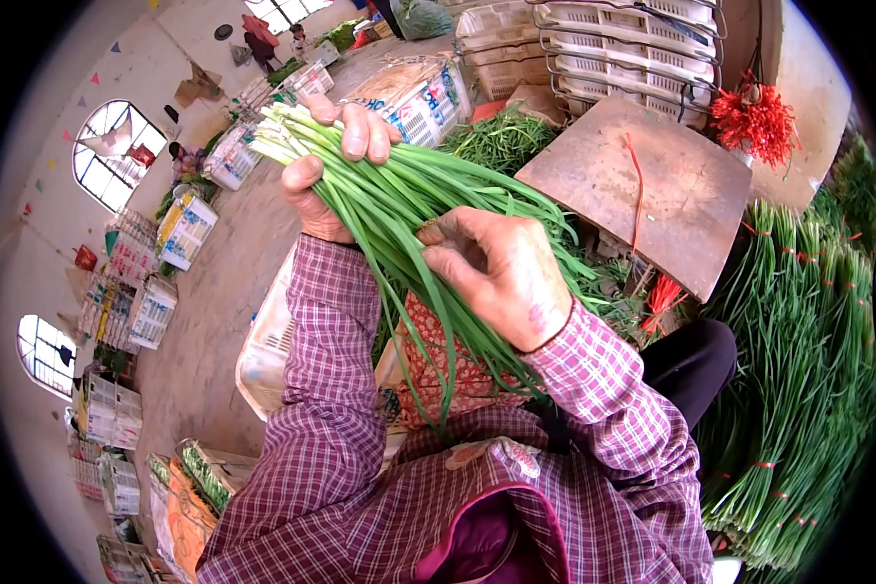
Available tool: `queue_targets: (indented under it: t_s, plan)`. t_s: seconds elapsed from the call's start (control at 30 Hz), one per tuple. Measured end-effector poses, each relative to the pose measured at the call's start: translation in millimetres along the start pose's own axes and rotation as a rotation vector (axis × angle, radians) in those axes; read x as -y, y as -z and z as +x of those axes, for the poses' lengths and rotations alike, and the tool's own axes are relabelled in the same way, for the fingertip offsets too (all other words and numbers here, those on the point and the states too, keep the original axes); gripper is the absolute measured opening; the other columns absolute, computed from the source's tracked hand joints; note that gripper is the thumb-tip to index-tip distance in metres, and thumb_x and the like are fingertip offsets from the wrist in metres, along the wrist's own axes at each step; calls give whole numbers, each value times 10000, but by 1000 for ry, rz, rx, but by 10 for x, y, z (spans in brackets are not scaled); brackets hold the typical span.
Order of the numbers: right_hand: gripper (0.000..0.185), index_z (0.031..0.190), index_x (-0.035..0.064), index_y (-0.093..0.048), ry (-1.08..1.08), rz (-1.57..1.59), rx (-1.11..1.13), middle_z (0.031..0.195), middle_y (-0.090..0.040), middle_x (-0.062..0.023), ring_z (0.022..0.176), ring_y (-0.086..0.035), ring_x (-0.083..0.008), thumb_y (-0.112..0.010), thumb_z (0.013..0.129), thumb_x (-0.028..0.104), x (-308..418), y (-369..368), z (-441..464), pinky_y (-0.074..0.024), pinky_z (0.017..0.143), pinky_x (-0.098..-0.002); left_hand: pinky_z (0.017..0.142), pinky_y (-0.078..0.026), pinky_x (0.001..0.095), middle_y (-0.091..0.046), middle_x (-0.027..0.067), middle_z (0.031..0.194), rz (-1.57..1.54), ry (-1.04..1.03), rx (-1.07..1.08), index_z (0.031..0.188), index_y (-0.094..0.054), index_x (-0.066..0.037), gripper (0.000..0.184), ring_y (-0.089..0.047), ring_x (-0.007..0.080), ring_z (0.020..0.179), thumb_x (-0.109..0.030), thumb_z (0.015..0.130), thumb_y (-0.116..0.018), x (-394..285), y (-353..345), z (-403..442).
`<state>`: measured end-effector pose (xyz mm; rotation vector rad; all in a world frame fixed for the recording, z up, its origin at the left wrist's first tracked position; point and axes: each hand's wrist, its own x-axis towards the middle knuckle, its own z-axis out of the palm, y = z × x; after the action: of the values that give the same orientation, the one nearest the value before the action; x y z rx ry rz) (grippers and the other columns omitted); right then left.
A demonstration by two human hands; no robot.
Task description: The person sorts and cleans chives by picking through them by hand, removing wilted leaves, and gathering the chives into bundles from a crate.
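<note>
Left fingers (356, 133) curled in a grip, farther out than the bent right fingers (462, 222).

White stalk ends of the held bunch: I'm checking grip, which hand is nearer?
Left. The left hand grips the bunch beside the white stalk ends; the right hand is farther down, at the green leaves.

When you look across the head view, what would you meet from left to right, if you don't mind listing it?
Lower arched window → upper arched window → left hand → right hand → brown square board → tied green bundles
</note>
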<state>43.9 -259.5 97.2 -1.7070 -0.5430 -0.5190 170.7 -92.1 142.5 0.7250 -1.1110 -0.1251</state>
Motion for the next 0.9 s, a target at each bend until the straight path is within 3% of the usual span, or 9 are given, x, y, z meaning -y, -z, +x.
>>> queue_targets:
  t_s: [0.2, 0.3, 0.37, 0.5, 0.57, 0.63, 0.7, 0.83, 0.9]
  plan:
    - [199, 984, -16, -656, -233, 238, 230, 783, -662, -25, 701, -593, -72, -655, 868, 145, -120, 243, 79, -490, 649, -238, 815, -451, 400, -524, 46, 740, 149, 35, 12, 970, -473, -113, 380, -549, 218, 715, -287, 686, -656, 12, 22, -13]
    - [223, 946, -31, -677, -295, 449, 261, 768, -673, -69, 695, -592, -99, -658, 841, 165, -165, 299, 115, -487, 661, -283, 809, -455, 401, -525, 49, 739, 177, 59, -2, 960, -465, -108, 390, -550, 217, 712, -294, 679, -662, 21, 19, -22]
    - [245, 964, -30, -679, -364, 395, 363, 810, -671, -32, 713, -575, -78, -650, 856, 188, -112, 427, 169, -478, 667, -264, 808, -455, 400, -525, 51, 740, 191, 68, -7, 954, -461, -106, 393, -550, 217, 713, -296, 676, -664, 28, 13, -24]
    - [264, 966, -10, -681, -414, 321, 434, 785, -663, -31, 666, -560, -77, -630, 870, 232, -176, 443, 197, -474, 627, -252, 812, -453, 396, -523, 49, 747, 171, 88, 5, 950, -457, -105, 389, -547, 214, 716, -294, 679, -662, 52, -5, -8]
    - [240, 1016, 46, -672, -340, 292, 405, 788, -639, 24, 624, -518, -23, -560, 924, 237, -210, 389, 179, -418, 517, -188, 815, -451, 395, -521, 47, 749, 169, 97, 18, 955, -459, -106, 386, -545, 213, 718, -292, 683, -660, 55, -1, -3]
    - [202, 995, 31, -664, -327, 252, 325, 784, -635, 17, 631, -530, -34, -569, 914, 190, -142, 340, 79, -438, 535, -199, 820, -445, 391, -516, 38, 754, 133, 79, 15, 966, -465, -118, 369, -539, 209, 730, -289, 696, -651, 74, -5, -26]
    - [165, 970, 11, -650, -138, 161, 163, 762, -628, 16, 627, -542, -47, -586, 900, 147, -107, 269, -10, -454, 549, -212, 823, -443, 387, -514, 34, 758, 115, 64, 4, 975, -473, -125, 360, -536, 206, 737, -286, 702, -644, 80, 16, -44]
    - [107, 871, 14, -638, 111, -172, 28, 724, -652, -152, 626, -649, -258, -636, 797, 92, -201, 99, -129, -506, 596, -325, 825, -440, 374, -509, 23, 768, 34, 32, -44, 998, -495, -141, 346, -529, 197, 759, -279, 711, -629, 91, 18, -57]
    - [130, 851, 15, -627, 87, -176, 21, 726, -652, -156, 657, -650, -302, -655, 782, 121, -203, 48, -173, -508, 599, -354, 826, -437, 368, -506, 18, 769, 1, 29, -34, 1008, -504, -142, 342, -524, 193, 764, -276, 716, -622, 91, 11, -60]
